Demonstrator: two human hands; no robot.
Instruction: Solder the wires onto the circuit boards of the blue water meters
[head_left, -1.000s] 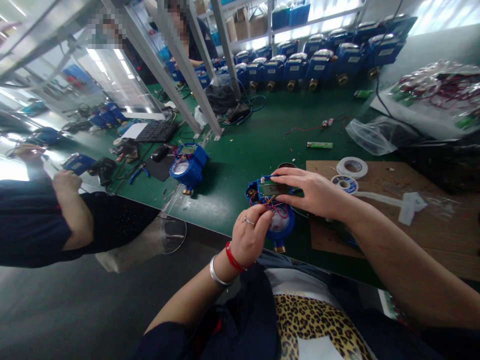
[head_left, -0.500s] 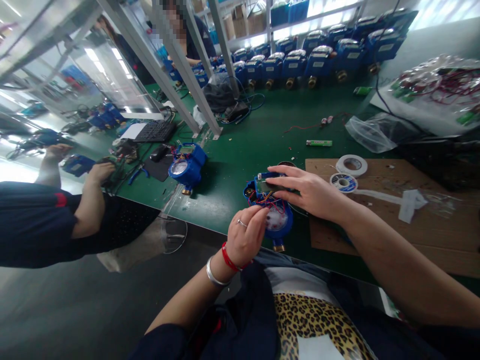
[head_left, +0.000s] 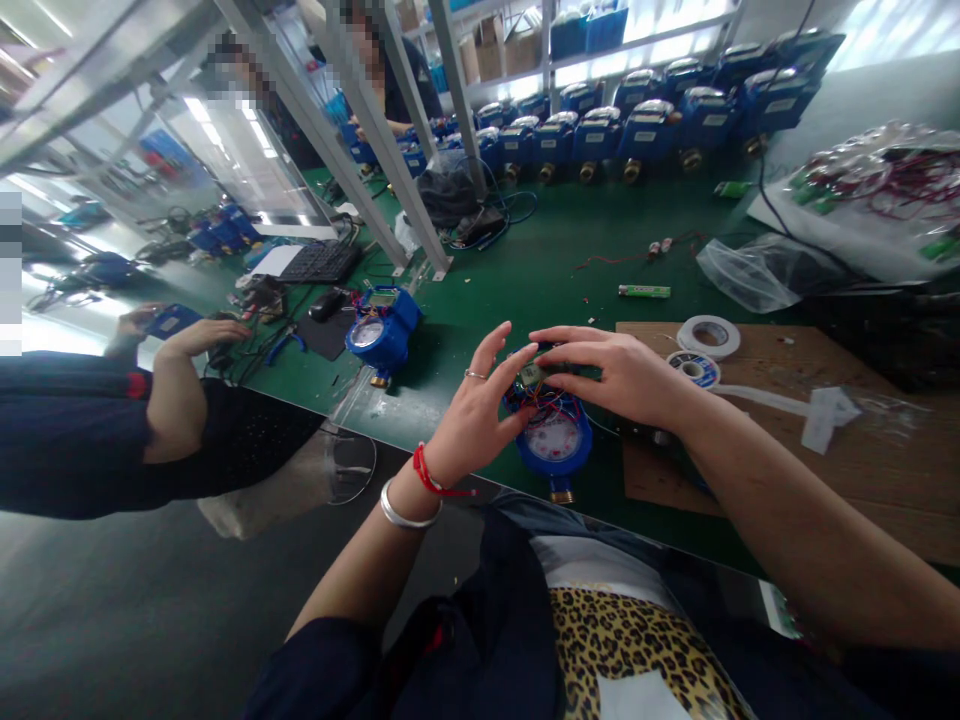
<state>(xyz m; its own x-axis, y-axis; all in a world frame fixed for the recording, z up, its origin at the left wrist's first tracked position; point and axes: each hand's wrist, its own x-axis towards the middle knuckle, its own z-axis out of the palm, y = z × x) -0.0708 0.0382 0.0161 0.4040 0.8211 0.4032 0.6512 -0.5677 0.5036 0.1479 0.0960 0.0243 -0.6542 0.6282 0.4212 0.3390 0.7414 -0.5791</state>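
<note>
A blue water meter (head_left: 553,445) lies on the green bench in front of me, its round dial facing up and its brass end toward me. At its far end is a small circuit board (head_left: 531,375) with thin red and yellow wires, partly covered by my fingers. My left hand (head_left: 476,415) is open at the meter's left side; its index fingertip reaches the board and its thumb is by the wires. From the right my right hand (head_left: 630,375) reaches over the board, open, with stretched fingers at its edge. Whether these fingertips press on it I cannot tell.
Another blue meter (head_left: 384,325) stands to the left. Tape (head_left: 708,337) and a solder reel (head_left: 691,369) lie on a cardboard sheet (head_left: 750,470) at right. Behind are a green battery (head_left: 644,291), metal posts and rows of blue meters. A co-worker's arm (head_left: 180,390) is at left.
My left hand has let go of the wires by the dial and moved up and left, fingers spreading beside the board. My right hand has drawn back slightly, uncovering part of the board.
</note>
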